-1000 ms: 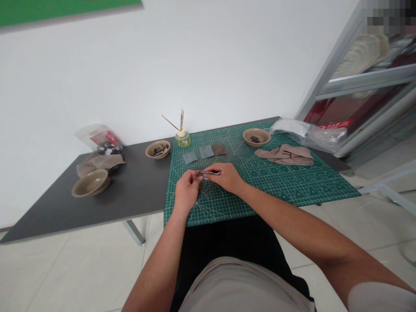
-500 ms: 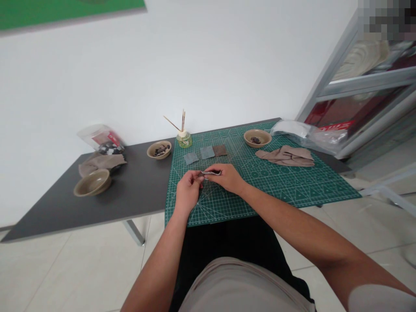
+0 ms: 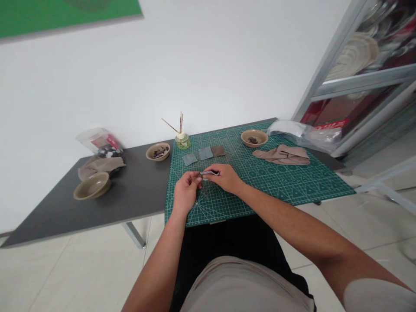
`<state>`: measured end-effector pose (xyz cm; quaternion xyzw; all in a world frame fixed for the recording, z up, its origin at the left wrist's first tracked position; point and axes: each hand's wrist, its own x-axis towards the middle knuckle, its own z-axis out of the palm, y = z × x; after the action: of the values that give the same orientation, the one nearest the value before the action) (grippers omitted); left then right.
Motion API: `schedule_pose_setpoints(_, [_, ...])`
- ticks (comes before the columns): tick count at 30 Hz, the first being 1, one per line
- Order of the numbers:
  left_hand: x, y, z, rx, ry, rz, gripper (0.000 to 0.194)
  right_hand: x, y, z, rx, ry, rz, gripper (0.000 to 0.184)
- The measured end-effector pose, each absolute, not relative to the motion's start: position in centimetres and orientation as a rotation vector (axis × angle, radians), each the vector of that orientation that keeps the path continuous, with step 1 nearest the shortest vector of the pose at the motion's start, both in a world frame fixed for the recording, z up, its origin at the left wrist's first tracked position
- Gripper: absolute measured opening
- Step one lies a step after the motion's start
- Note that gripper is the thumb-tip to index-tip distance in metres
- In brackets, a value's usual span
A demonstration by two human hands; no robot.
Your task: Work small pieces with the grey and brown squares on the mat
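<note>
My left hand (image 3: 186, 190) and my right hand (image 3: 224, 177) meet over the green cutting mat (image 3: 276, 182), both pinching a small grey and brown folded fabric piece (image 3: 209, 172) just above the mat. Their fingers are closed on it. Three small fabric squares (image 3: 204, 154), grey-blue, grey and brown, lie in a row on the mat just beyond my hands.
A reed diffuser bottle (image 3: 182, 138) stands at the mat's far left corner. Tan bowls (image 3: 157, 151) (image 3: 254, 138) hold small dark pieces; another bowl (image 3: 92, 185) sits far left by a beige cloth (image 3: 100, 165) and plastic jar (image 3: 97, 139). More beige cloth (image 3: 282, 154) and a plastic bag (image 3: 292, 129) lie right.
Both hands stay pinched on the fabric piece at the same spot; only the camera view has shifted slightly.
</note>
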<state>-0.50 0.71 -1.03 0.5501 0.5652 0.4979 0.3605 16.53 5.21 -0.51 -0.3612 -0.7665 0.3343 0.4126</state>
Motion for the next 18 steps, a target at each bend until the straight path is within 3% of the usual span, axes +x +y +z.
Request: schedule_pose_setpoints(18, [-0.04,0.11,-0.46,1.464,1.567,1.239,0.013,16.56,4.75,-0.24,-0.913,-1.945,0.795,0.010])
